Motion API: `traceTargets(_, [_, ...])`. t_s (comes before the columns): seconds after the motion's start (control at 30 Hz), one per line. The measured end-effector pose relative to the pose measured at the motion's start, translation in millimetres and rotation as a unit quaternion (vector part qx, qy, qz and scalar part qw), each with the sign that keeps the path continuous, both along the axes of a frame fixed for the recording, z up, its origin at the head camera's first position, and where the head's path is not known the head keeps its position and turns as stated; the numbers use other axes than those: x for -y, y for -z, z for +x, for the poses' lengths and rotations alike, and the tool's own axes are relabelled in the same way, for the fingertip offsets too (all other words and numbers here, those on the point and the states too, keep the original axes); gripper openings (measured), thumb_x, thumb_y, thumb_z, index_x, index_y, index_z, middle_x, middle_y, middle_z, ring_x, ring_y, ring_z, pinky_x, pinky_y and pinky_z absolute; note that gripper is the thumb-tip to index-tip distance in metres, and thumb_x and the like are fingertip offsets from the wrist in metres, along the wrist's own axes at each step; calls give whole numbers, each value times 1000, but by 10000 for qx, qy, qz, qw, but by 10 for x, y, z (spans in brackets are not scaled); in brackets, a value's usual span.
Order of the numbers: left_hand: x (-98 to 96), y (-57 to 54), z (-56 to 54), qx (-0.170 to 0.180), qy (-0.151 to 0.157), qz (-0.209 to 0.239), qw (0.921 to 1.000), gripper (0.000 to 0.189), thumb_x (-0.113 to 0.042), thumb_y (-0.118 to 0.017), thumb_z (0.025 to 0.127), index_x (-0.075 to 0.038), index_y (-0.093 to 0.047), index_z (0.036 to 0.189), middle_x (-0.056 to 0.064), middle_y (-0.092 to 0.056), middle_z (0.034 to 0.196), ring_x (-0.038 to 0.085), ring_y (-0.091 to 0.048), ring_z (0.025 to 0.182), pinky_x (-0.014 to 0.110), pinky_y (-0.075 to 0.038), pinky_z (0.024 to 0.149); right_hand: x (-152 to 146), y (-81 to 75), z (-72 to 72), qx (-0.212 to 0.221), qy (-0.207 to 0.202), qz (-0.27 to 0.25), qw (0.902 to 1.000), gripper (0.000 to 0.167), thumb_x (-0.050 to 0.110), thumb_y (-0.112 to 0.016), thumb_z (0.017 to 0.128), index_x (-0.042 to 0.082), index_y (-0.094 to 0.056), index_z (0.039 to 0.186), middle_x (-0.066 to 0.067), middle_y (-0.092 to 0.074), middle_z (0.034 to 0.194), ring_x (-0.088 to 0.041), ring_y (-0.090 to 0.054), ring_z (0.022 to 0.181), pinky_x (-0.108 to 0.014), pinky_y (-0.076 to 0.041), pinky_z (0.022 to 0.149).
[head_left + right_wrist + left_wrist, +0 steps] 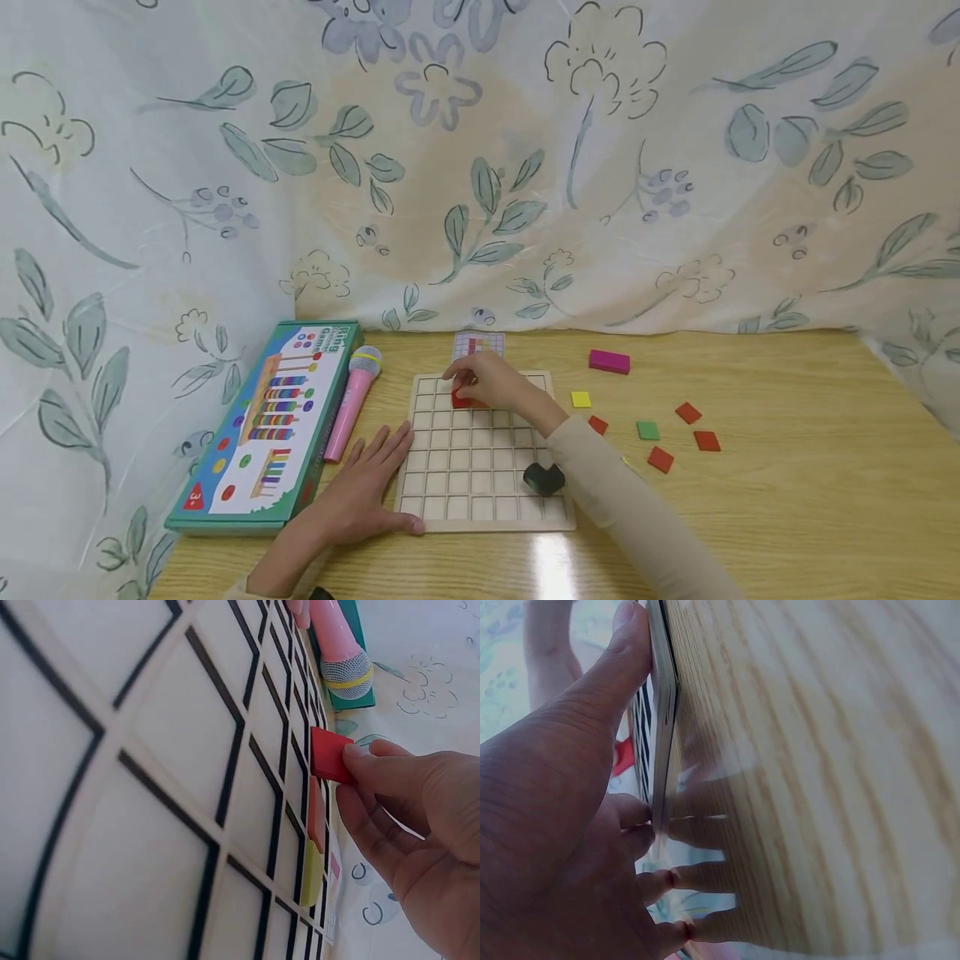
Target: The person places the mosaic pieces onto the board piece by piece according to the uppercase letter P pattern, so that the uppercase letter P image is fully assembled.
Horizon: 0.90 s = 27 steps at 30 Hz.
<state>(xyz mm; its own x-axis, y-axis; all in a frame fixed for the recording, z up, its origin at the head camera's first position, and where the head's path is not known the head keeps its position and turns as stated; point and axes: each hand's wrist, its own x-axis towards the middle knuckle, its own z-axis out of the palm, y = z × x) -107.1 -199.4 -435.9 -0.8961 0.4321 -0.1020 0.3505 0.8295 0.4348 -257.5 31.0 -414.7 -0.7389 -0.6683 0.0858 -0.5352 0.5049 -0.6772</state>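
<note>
My right hand pinches a red square tile between thumb and fingers, over the far rows of a wooden grid board. In the right wrist view the tile stands tilted at a cell. Beside it in the grid lie an orange-red tile and a yellow tile. My left hand lies with fingers spread at the board's left side, its thumb at the near left corner and fingertips along the edge. A card with a coloured grid pattern lies behind the board, partly hidden by the right hand.
Right of the board lie a yellow tile, a green tile, several red tiles and a magenta block. On the left are a pink microphone and a game box. A floral cloth hangs behind the table.
</note>
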Motion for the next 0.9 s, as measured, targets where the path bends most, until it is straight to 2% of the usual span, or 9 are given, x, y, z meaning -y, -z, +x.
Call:
traceTargets(0.33, [-15, 11, -1, 40, -8, 15, 10000, 121, -76, -68, 68, -6, -22, 156, 8, -17, 163, 39, -11, 148, 63, -9, 116, -23, 52, 18, -59, 184, 279, 9994, 24, -1, -71, 87, 3, -71, 111, -4, -69, 88, -11, -62, 79, -21, -52, 71])
traceTargets(0.53, [-24, 4, -2, 77, -23, -5, 10000, 121, -75, -68, 68, -7, -22, 156, 7, -16, 163, 39, -10, 148, 63, -8, 116, -100, 15, 55, 33, 214, 311, 9993, 24, 2, -69, 90, 4, -70, 114, -1, -68, 92, -14, -63, 86, -26, -54, 79])
traceTargets(0.67, [-27, 0, -8, 100, -31, -14, 9999, 121, -76, -68, 68, -8, -21, 156, 7, -16, 163, 39, -10, 149, 63, -8, 116, -273, -46, 94, 177, 396, 234, 9988, 26, 6, -68, 92, 4, -69, 118, 1, -67, 95, -14, -61, 89, -28, -54, 82])
traceTargets(0.9, [-17, -16, -4, 130, -54, -38, 9999, 121, -75, -69, 68, -7, -22, 156, 7, -16, 164, 38, -9, 149, 62, -7, 117, -715, -166, 174, -239, 494, 171, 9983, 27, 7, -67, 92, 2, -67, 119, -3, -69, 98, -16, -62, 92, -33, -54, 85])
